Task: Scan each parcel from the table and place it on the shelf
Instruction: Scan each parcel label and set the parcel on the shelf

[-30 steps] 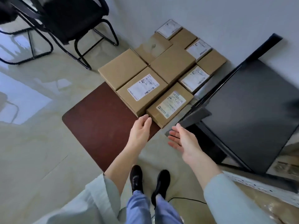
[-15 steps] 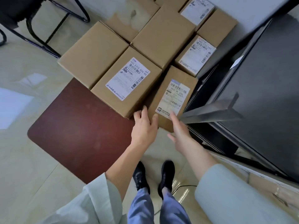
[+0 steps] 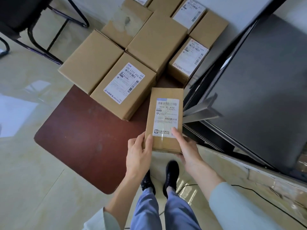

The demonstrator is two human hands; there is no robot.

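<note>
While both hands grip its near end, a slim rectangular cardboard parcel (image 3: pixel 164 118) sits raised over the near right corner of the dark red-brown counter (image 3: pixel 79 130), white printed label up. The left hand (image 3: pixel 139 153) wraps the left edge, thumb on top; the right hand (image 3: pixel 187 150) cups the right corner, thumb on the label, its fingers hidden beneath. Matte brown boxes crowd the counter's far half: a labelled box (image 3: pixel 123 87) just left of the parcel, a plain box (image 3: pixel 91 60) beside that, another labelled box (image 3: pixel 187 60) behind. A dark grey metal shelf (image 3: pixel 259 90) stands close at the right, its angled corner bracket (image 3: pixel 201 110) jutting just beside the parcel. A black chair (image 3: pixel 25 19) stands on glossy pale floor tiles at far left.
</note>
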